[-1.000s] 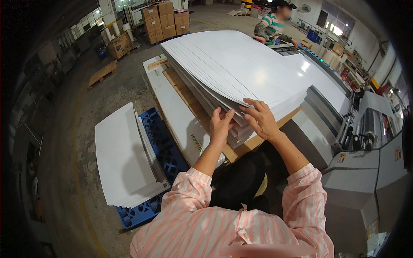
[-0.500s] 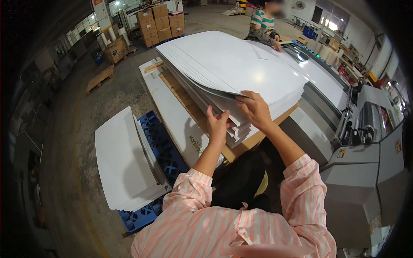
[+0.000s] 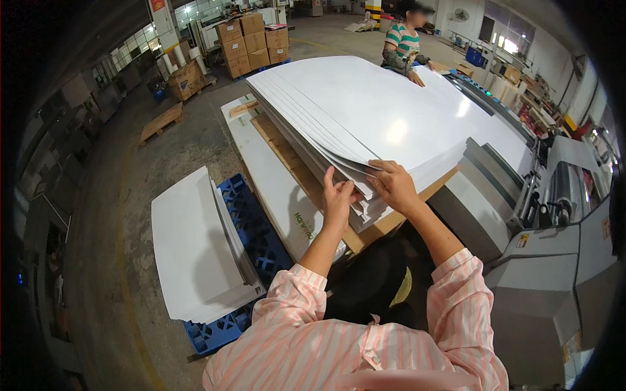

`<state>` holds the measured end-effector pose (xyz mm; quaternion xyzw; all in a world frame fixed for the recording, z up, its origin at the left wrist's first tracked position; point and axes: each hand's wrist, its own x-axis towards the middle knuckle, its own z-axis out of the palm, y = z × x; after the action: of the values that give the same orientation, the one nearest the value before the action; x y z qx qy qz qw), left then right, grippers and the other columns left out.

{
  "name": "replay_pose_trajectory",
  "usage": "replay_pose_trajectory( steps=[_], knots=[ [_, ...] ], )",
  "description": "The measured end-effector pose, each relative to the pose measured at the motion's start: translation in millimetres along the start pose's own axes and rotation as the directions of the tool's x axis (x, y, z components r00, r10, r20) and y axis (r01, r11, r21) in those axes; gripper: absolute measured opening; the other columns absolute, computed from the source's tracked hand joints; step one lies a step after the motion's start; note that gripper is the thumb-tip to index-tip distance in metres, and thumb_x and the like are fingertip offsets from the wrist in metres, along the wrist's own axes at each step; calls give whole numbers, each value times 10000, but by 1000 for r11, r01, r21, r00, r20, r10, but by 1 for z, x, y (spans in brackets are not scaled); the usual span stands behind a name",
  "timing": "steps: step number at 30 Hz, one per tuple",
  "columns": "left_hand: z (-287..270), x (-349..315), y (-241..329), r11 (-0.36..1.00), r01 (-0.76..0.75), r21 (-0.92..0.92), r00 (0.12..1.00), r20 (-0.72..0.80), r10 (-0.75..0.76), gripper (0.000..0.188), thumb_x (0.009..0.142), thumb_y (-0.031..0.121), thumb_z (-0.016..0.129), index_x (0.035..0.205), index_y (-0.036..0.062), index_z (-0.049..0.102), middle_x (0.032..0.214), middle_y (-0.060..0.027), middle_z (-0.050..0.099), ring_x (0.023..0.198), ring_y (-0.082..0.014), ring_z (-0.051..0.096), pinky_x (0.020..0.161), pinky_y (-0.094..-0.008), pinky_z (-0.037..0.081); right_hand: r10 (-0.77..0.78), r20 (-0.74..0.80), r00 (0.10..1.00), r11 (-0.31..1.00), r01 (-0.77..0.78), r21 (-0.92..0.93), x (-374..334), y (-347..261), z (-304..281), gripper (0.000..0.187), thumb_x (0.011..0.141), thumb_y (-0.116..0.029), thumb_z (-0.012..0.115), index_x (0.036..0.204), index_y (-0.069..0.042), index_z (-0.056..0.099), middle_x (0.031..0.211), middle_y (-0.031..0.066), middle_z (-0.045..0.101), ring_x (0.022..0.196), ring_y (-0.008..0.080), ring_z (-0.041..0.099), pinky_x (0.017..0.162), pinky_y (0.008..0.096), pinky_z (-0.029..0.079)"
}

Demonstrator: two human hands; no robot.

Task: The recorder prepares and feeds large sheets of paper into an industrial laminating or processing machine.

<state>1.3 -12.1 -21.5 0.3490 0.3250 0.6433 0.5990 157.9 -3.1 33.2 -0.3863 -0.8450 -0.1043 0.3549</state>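
A tall stack of large white sheets (image 3: 339,98) lies in front of me, its near left edge fanned into several layers. With thumb and fingers, my right hand (image 3: 395,186) pinches the near corner of the upper sheets, which curves up slightly. Just left of it, my left hand (image 3: 338,201) is beside the lower sheet edges, its fingers apart and partly curled. Whether its fingertips touch the paper is hard to make out. Across the stack, a co-worker (image 3: 405,42) in a striped shirt rests a hand on the white surface.
A grey machine (image 3: 535,260) with rollers stands at the right. To the left, a smaller pile of white sheets (image 3: 195,247) sits on a blue plastic pallet (image 3: 251,215). Cardboard boxes (image 3: 244,42) and a wooden pallet (image 3: 162,122) are farther back.
My right hand has lowered slightly with the sheet corner. My left hand stays close to the edge. The co-worker's arms have spread over the paper, and white sheet covers more of the machine's bed.
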Motion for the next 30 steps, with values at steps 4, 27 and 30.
replay_pose_trajectory(
  steps=[4, 27, 30],
  knots=[
    [3, 0, 2, 1000, -26, 8, 999, -25, 26, 609, 902, 94, 521, 1405, 108, 176, 1034, -115, 528, 854, -175, 569, 692, -322, 518, -120, 51, 991, 986, 125, -111, 8, -11, -19, 492, 653, 26, 592, 1126, -109, 600, 1183, 84, 569, 902, 240, 587, 737, 327, 500],
    [0, 9, 1, 994, 56, -89, 998, -37, -59, 686, 874, 118, 586, 1397, 1, 157, 975, -112, 522, 778, -169, 568, 643, -319, 540, 15, -41, 999, 1000, -15, 7, 4, -9, -12, 148, 816, -168, 626, 933, -79, 644, 1121, 58, 578, 924, 246, 538, 758, 351, 424],
    [14, 5, 8, 1000, 10, -6, 994, -110, -11, 642, 865, 138, 606, 1365, 5, 226, 953, -99, 522, 753, -155, 558, 615, -308, 539, 47, -55, 997, 999, -46, 14, 4, -6, -12, 146, 815, -168, 629, 933, -83, 646, 1119, 56, 579, 925, 248, 539, 756, 348, 425]
  ],
)
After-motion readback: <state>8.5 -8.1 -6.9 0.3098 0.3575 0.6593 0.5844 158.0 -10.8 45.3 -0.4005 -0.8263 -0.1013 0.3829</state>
